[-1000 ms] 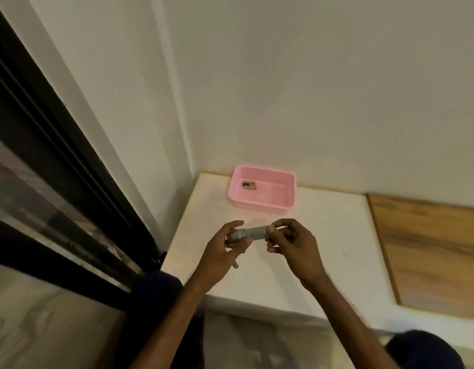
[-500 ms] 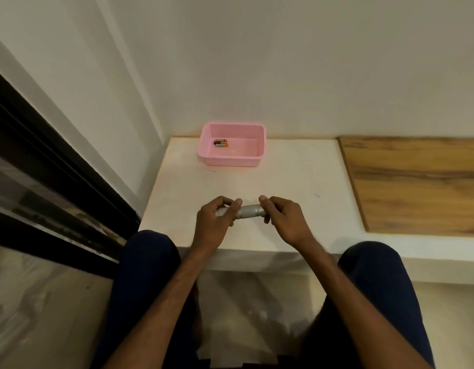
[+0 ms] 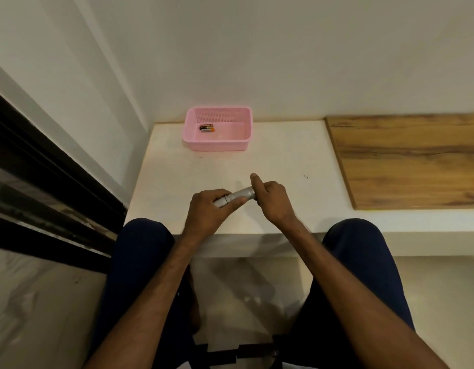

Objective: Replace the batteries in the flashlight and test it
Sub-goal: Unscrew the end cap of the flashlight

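Small silver metal flashlight (image 3: 237, 197), gripped by left hand (image 3: 207, 212) and right hand (image 3: 270, 200) at opposite ends. Pink plastic basket (image 3: 217, 145) at 12 o'clock on white ledge (image 3: 283, 161), containing 2 batteries (image 3: 206, 128).

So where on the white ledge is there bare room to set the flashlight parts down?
Bare ledge lies between the pink basket and the wooden board, and between the basket and the hands. It is crowded only where the left hand and right hand hold the flashlight.

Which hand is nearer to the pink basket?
Left. The left hand lies almost straight below the pink basket; the right hand lies further right. Both hold the flashlight.
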